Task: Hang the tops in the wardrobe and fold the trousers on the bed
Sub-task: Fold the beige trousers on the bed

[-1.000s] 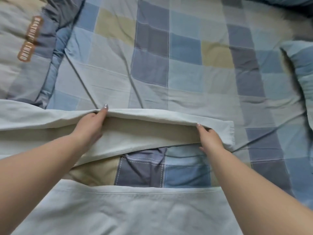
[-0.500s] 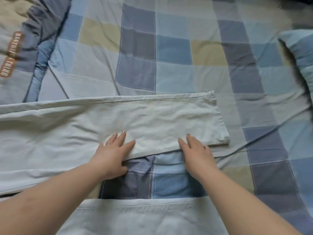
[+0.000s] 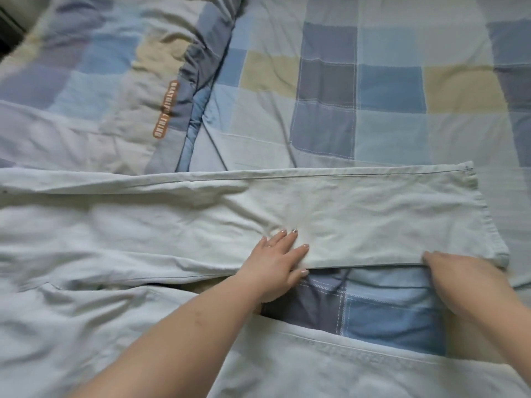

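Pale trousers [image 3: 344, 214] lay across the checked bed [image 3: 388, 90], left hand [image 3: 275, 265] pressed flat on them with fingers straight, right hand [image 3: 459, 271] blurred at the leg's near edge, its hold unclear.

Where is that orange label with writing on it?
In the head view, the orange lettered label sits upper left on the checked quilt, beside its grey-blue edge, above the pale trousers.

Right hand [image 3: 459, 271] motion-blurred; its finger pose unreadable. Trousers [image 3: 287, 214] run off the left and bottom edges, waist unseen. Left part of trousers smeared. Both forearms cut by the bottom edge.
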